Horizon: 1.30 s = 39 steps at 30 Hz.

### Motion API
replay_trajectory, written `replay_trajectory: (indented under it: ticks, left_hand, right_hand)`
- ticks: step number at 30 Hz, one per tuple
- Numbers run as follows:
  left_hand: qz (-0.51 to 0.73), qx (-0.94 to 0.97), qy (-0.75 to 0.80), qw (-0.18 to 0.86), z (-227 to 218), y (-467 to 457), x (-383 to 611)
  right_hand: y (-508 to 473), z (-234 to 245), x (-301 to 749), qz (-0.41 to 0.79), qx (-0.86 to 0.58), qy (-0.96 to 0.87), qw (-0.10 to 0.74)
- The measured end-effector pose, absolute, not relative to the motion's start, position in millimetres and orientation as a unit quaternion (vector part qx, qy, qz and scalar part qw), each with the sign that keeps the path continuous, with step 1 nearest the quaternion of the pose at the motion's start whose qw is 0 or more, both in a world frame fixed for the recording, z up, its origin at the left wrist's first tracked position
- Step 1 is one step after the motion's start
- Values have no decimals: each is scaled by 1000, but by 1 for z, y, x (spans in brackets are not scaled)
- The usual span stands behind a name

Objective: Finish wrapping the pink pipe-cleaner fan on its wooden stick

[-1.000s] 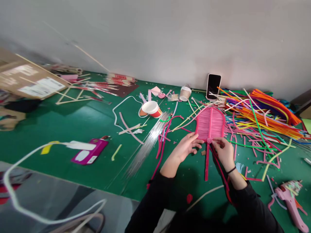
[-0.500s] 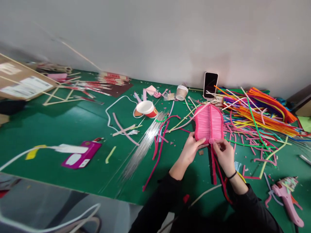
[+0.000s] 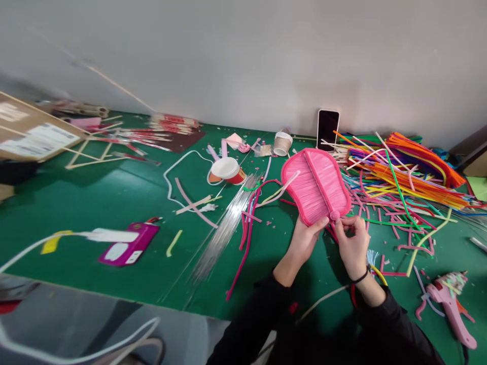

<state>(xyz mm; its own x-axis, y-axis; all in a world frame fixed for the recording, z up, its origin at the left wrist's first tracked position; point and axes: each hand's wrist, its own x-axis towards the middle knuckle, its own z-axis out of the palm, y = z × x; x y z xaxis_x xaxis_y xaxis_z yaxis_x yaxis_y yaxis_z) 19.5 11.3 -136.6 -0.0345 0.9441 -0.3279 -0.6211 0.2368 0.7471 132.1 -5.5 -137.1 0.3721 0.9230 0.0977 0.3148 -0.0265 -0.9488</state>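
A pink fan-shaped piece (image 3: 304,185), edged in darker pink fuzzy stems like pipe cleaners and with a rib down its middle, is tilted to the left above the table. My left hand (image 3: 303,239) is closed on its lower left edge, thumb in front. At the rib's foot sits a small round pink disc (image 3: 335,215). The fingers of my right hand (image 3: 353,241) are pinched together right beside this disc, at the fan's bottom. Pink stems hang below, partly hidden behind my right hand.
On the green table (image 3: 125,197), pipe cleaners (image 3: 411,167) are heaped at right, near a pink glue gun (image 3: 451,309). A phone (image 3: 327,130) leans on the wall. Left of the fan lie clear thin rods (image 3: 224,235), a paper cup (image 3: 228,170) and a purple box (image 3: 129,243).
The pink fan has swung from upright to a leftward tilt, its top moving left and up. Both hands stay at its lower end, turned slightly with it.
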Motion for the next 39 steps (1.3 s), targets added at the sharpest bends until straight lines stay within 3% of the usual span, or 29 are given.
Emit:
replay_trajectory:
  ticks: [20, 28, 39]
  left_hand:
    - [609, 218, 479, 593, -138, 10, 24]
    - [624, 192, 498, 571, -142, 9, 25]
    - [658, 144, 411, 614, -131, 10, 30]
  right_hand:
    - [6, -120, 147, 313, -619, -568, 443]
    - [12, -117, 151, 160, -503, -705, 473]
    - [10, -116, 148, 56, -515, -711, 475]
